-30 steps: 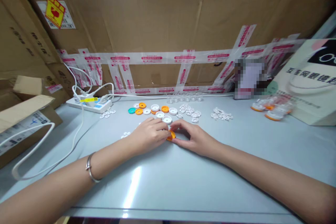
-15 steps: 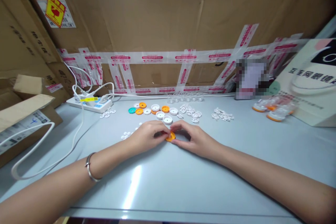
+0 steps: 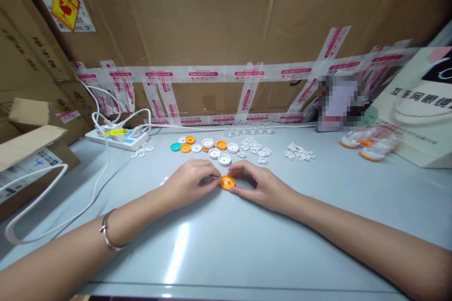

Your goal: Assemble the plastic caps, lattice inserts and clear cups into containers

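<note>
An orange round plastic base point(image 3: 223, 188), shaped like a shallow dish, sits between my hands with a small whitish piece at its centre. My right hand point(image 3: 263, 186) grips it from the right, index finger at the far rim and thumb at the near rim. The fingertips of my left hand point(image 3: 192, 181) are pinched together at its left rim. Just beyond lie white round bases point(image 3: 224, 160), orange bases point(image 3: 221, 145) and a teal base point(image 3: 175, 147). Small white discs point(image 3: 164, 180) are partly hidden behind my left hand.
White openwork parts point(image 3: 299, 153) and clear plastic cups point(image 3: 249, 129) lie further back. Orange-based clear assemblies point(image 3: 374, 146) stand at right beside a paper bag point(image 3: 416, 117). A power strip point(image 3: 118, 140), its cables and an open carton point(image 3: 31, 164) occupy the left.
My left fingertips have drawn back left from over the orange base to its rim, uncovering the small whitish piece at its centre. My right hand keeps its hold.
</note>
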Motion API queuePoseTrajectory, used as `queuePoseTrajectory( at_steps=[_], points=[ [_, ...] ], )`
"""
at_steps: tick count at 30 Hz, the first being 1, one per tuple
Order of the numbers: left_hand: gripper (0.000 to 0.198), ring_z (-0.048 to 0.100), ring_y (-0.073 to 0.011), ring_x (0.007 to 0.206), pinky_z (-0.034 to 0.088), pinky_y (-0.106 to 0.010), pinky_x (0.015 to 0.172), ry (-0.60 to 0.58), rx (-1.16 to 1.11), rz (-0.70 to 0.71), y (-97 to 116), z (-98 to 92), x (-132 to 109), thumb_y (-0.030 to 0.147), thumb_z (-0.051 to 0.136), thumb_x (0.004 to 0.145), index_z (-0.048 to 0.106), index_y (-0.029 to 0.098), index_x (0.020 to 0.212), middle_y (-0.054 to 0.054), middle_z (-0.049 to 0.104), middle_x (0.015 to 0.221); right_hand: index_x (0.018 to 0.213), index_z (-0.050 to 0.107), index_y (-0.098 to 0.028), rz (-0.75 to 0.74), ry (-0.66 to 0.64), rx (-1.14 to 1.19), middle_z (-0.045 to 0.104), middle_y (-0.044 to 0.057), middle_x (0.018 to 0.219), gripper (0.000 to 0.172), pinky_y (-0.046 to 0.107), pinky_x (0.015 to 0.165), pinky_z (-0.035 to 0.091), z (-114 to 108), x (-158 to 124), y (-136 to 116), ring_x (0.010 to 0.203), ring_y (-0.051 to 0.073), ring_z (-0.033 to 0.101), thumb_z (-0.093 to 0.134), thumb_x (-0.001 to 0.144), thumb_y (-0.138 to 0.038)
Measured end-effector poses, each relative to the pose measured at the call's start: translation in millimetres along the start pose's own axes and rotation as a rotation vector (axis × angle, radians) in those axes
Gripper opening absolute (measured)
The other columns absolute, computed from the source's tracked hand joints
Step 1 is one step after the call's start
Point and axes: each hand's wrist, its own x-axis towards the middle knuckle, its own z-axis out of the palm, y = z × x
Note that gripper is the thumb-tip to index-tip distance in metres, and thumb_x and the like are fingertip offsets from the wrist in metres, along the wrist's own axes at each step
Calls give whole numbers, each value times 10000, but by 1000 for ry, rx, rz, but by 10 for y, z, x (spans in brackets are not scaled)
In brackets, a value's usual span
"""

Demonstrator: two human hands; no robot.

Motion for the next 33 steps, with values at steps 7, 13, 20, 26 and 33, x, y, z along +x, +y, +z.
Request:
queuePoseTrajectory(
  at_steps=[7, 13, 20, 26, 33],
  points=[
    [175, 622, -145, 767, 490, -245, 701, -60, 119, 101, -9, 74, -79, 187, 501, 854, 669, 159, 893, -56, 672, 842, 971, 535, -204, -6, 8, -8, 656, 41, 979, 219, 309, 853, 512, -16, -1, -13, 915, 149, 636, 606, 771, -258],
    [211, 622, -161, 739, 505, -260, 625, 0, 292, 165, 50, 105, -138, 181, 448, 883, 656, 147, 896, -62, 669, 845, 933, 601, -193, 29, 24, -3, 685, 27, 923, 175, 291, 803, 518, -19, 7, -29, 852, 147, 646, 609, 771, -260],
    [226, 623, -176, 754, 533, -286, 630, 63, 441, 261, 89, 166, -137, 129, 416, 879, 640, 106, 851, -94, 667, 851, 898, 633, -198, 48, 43, 17, 699, 32, 923, 136, 315, 799, 524, -5, 12, 3, 858, 164, 652, 612, 773, -247],
    [235, 636, -184, 746, 551, -305, 635, 62, 397, 246, 80, 183, -140, 115, 407, 873, 641, 101, 851, -97, 679, 844, 811, 661, -219, 5, 16, 11, 706, 27, 906, 75, 312, 819, 520, -25, 19, 16, 920, 180, 653, 590, 798, -239],
    [202, 649, -180, 820, 550, -308, 707, 50, 252, 176, 82, 132, -143, 133, 443, 867, 627, 113, 950, -99, 694, 928, 838, 672, -232, 0, 10, 16, 713, 7, 903, 108, 273, 825, 515, -37, 30, 10, 933, 160, 654, 566, 823, -251]
  ],
)
